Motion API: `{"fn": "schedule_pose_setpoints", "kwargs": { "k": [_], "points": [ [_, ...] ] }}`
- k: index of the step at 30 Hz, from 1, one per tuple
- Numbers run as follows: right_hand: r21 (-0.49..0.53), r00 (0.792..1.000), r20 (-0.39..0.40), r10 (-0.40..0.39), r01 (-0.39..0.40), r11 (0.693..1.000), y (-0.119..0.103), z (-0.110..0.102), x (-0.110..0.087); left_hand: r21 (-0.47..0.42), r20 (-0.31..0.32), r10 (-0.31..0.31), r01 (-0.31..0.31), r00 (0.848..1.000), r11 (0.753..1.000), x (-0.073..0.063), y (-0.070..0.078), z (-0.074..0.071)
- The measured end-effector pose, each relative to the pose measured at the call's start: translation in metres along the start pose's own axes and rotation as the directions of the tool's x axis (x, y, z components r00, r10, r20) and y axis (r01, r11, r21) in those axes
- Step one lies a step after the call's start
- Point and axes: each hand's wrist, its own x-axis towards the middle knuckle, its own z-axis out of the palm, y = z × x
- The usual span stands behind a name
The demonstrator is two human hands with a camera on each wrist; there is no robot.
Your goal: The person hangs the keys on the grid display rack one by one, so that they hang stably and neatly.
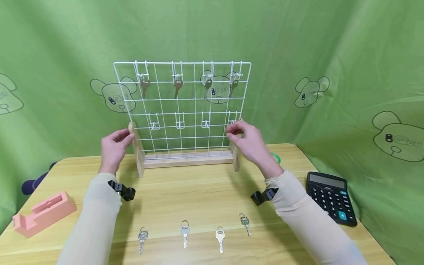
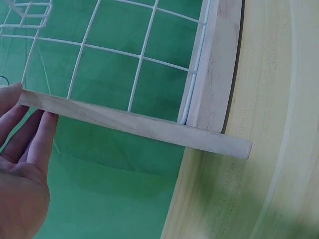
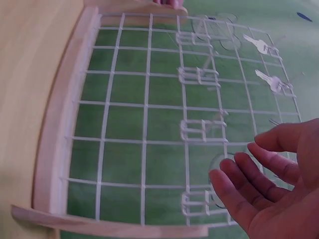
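A white wire grid rack (image 1: 188,160) with a wooden base and side posts stands on the table. My left hand (image 1: 113,149) pinches its left wooden post (image 2: 124,121), thumb on one side and fingers on the other. Near the right post my right hand (image 1: 247,141) is raised in front of the grid, fingers loosely bent with nothing between them. Several keys hang from the upper row of hooks, among them a brownish key (image 1: 178,85) and a silver key (image 3: 258,45). The lower row has bare hooks (image 3: 202,130).
Several keys lie in front, among them a ringed key (image 1: 184,232) and a gold-toned key (image 1: 220,239). A pink tape dispenser (image 1: 46,215) sits at the left, a black calculator (image 1: 329,197) at the right. Behind the rack hangs a green curtain (image 1: 271,44).
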Motion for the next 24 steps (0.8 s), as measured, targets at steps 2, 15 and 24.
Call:
{"fn": "schedule_pose_setpoints", "kwargs": {
  "k": [2,15,24],
  "points": [
    [-0.005,0.999,0.04,-0.003,0.003,1.0,0.001,0.007,-0.003,-0.002,0.002,0.005,-0.005,1.0,1.0,0.0,0.001,0.0],
    [-0.014,0.963,0.266,-0.033,0.038,0.999,0.004,0.049,-0.013,0.015,0.003,0.019,-0.019,1.0,1.0,0.003,0.007,-0.001],
    [0.019,0.931,0.353,-0.095,0.095,0.995,-0.006,0.078,-0.022,-0.003,0.01,0.019,-0.019,1.0,1.0,0.005,0.008,-0.002]
  ]
}}
